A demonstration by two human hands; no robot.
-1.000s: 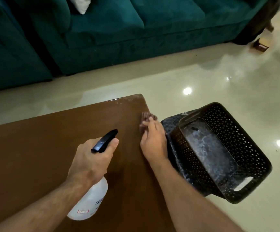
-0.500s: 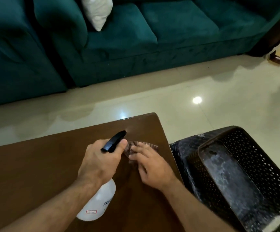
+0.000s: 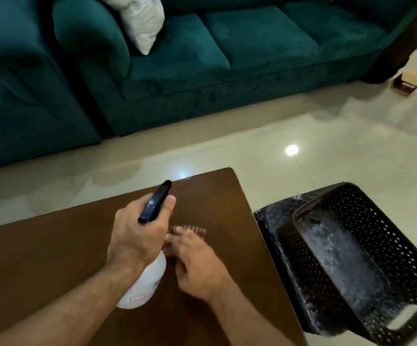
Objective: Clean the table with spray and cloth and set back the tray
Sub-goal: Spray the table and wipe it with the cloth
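While the small reddish-brown striped cloth lies on the brown wooden table toward its far right corner, the right hand presses flat fingers on its near side, blurred; its long axis looks parallel to the far edge. Just left, the left hand grips a white plastic spray bottle with black trigger head. Off the right edge, a dark perforated plastic tray sits well apart, and nothing blocks wiping.

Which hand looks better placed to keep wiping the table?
The right hand. Its fingers lie flat on the cloth on the brown table, so it can wipe straight away. The left hand grips the spray bottle and would first have to put it down.
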